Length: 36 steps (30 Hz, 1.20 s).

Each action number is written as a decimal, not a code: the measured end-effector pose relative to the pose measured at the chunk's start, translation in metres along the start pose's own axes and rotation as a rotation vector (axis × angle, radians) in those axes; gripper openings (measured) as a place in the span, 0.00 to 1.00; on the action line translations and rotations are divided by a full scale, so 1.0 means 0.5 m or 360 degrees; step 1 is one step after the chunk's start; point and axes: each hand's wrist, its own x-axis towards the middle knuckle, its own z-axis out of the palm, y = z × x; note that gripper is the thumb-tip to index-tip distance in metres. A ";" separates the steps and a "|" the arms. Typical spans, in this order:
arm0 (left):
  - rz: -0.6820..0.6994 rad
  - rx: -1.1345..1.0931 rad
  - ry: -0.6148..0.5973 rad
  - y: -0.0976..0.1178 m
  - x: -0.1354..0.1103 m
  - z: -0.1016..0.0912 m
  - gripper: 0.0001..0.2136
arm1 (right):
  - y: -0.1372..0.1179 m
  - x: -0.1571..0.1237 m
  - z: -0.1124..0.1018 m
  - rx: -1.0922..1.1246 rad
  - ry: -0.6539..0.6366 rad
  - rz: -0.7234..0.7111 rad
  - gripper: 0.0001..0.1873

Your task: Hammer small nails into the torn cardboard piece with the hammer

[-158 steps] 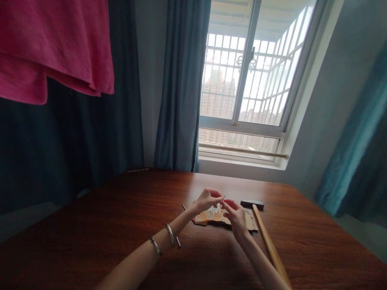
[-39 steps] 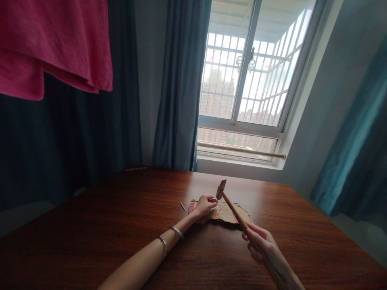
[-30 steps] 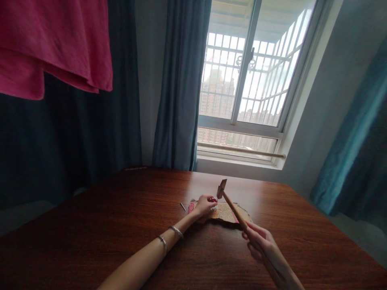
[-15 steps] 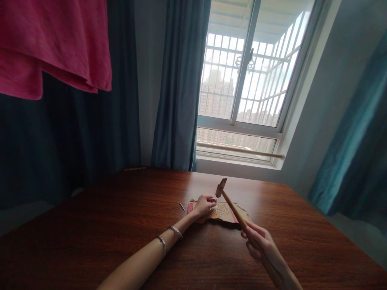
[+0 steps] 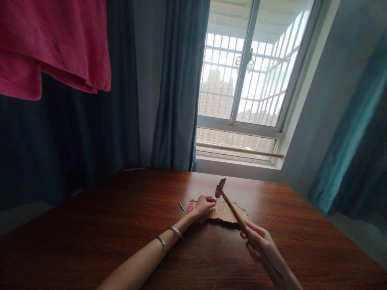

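Observation:
My right hand grips a hammer by its wooden handle. The hammer head is just above and to the right of my left fingertips. My left hand is closed in a pinch around a thin upright metal rod, mostly hidden by the fingers. Beneath it lies a torn-edged piece of cardboard, dotted with many small holes and marked with pink bands. The left hand rests at its left part and hides some of it. Whether the rod touches the cardboard cannot be made out.
A short metal rod lies on the brown wooden table, left of the cardboard. Behind the table are a barred window and a blue curtain. A pink cloth hangs at the upper left.
The hammer head has shifted very slightly left, nearer the left fingertips. My left hand and the cardboard stay in place.

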 end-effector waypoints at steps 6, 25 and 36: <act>0.0034 -0.0010 0.0023 -0.011 0.002 0.004 0.08 | -0.008 -0.006 0.005 -0.0024 -0.0003 0.0001 0.27; 0.0053 0.0137 -0.0005 -0.020 0.007 0.006 0.11 | -0.005 -0.001 -0.028 -0.0322 0.0423 -0.0088 0.35; 0.0073 0.0122 0.0005 -0.025 0.008 0.007 0.10 | 0.023 0.026 -0.129 -0.1603 0.0933 -0.0007 0.29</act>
